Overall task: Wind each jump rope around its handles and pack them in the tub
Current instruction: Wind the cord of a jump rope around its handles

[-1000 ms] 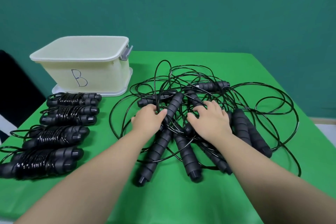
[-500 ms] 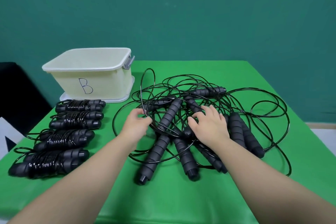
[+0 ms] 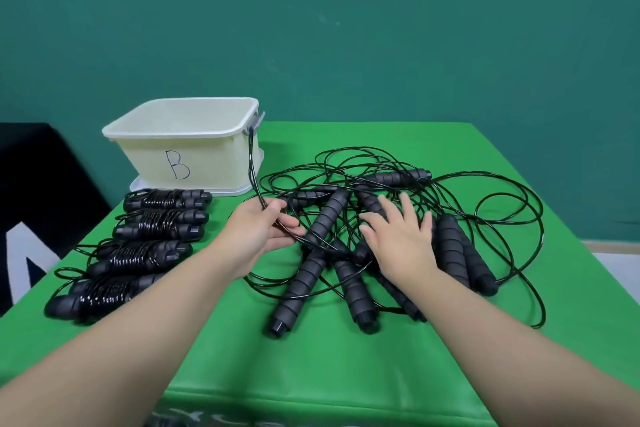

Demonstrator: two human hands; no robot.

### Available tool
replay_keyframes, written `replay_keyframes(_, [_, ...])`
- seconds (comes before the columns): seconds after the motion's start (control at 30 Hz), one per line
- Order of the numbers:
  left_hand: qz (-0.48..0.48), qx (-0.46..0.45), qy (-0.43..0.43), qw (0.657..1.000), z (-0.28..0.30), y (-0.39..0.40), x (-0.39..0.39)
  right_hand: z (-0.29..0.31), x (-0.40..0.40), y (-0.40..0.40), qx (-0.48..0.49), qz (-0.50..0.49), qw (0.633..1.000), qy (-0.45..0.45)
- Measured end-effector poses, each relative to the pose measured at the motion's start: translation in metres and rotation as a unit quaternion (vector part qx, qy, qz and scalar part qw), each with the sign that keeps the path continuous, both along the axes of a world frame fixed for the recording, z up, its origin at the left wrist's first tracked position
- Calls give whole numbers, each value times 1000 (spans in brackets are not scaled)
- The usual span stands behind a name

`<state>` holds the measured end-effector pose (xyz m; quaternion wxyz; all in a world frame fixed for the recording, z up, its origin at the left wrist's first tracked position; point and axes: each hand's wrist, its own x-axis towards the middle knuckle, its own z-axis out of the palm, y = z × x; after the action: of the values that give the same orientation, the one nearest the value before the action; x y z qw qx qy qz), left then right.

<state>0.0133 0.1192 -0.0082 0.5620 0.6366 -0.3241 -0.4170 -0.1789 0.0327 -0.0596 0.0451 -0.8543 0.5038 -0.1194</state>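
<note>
A tangled heap of black jump ropes (image 3: 408, 204) with ribbed foam handles lies in the middle of the green table. My left hand (image 3: 258, 230) pinches a loop of black cord (image 3: 252, 170) pulled up out of the heap's left side, and the loop arches toward the tub's corner. My right hand (image 3: 398, 239) rests flat with spread fingers on the handles at the heap's centre. The cream tub (image 3: 221, 163), marked B, stands at the back left. Several wound ropes (image 3: 145, 239) lie in a row in front of it.
The green table (image 3: 311, 364) ends close to me at the bottom and drops off on the right. The tub stands on its white lid (image 3: 239, 190). A dark object (image 3: 38, 204) is beyond the table's left edge. A teal wall is behind.
My left hand left the handles, moved left and pulled a cord loop up toward the tub. My right hand's fingers spread out flat. The view tilted upward.
</note>
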Motion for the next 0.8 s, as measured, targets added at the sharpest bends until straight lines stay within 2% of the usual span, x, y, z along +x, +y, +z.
replay_keyframes(0.07, [1,0,-14,1000,7,4,-5,5,4,10,-76,94,993,-16])
replay_keyframes(0.1, [3,-2,-19,1000,12,4,-7,8,7,17,-82,140,986,-31])
replay_keyframes(0.2, [7,-20,-15,1000,28,7,-11,17,18,39,-1,191,981,-43])
replay_keyframes(0.37, [16,-46,-7,999,56,18,-8,31,15,53,-5,170,981,-94])
replay_keyframes(0.5, [71,-90,12,993,77,28,10,31,2,51,-24,135,990,-35])
replay_keyframes(0.67, [136,-134,51,980,93,43,36,35,-19,47,-10,54,995,-81])
replay_keyframes(0.8, [85,-105,72,988,93,56,38,54,-23,56,19,54,991,-121])
